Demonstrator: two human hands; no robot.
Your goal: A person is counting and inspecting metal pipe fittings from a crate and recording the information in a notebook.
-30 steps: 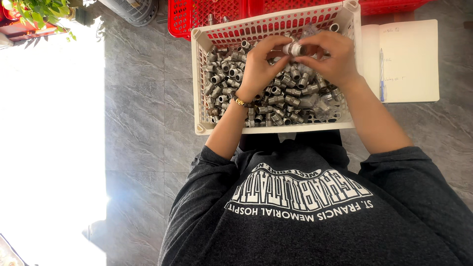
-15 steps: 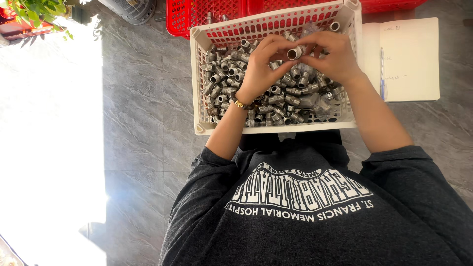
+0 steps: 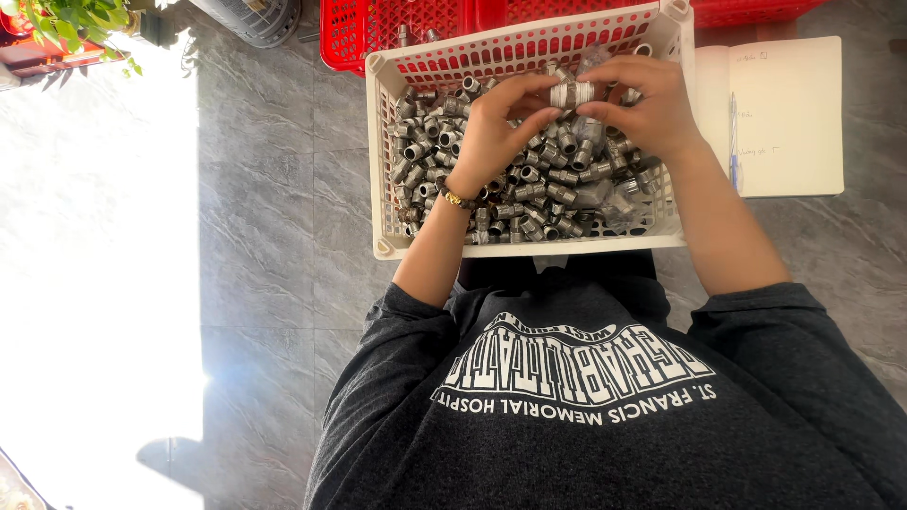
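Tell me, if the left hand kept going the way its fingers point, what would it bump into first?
The left hand points toward the right hand. It already touches the small threaded metal fitting held between them, so beyond that it would likely meet the right hand's fingers.

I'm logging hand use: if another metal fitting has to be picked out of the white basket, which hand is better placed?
Probably the left hand: it lies lower over the heaped loose fittings, pinching only one end of the held fitting; the right hand wraps it near the basket edge.

Dark grey long-sleeved shirt with white print; beaded bracelet [image 3: 457, 198] on left wrist.
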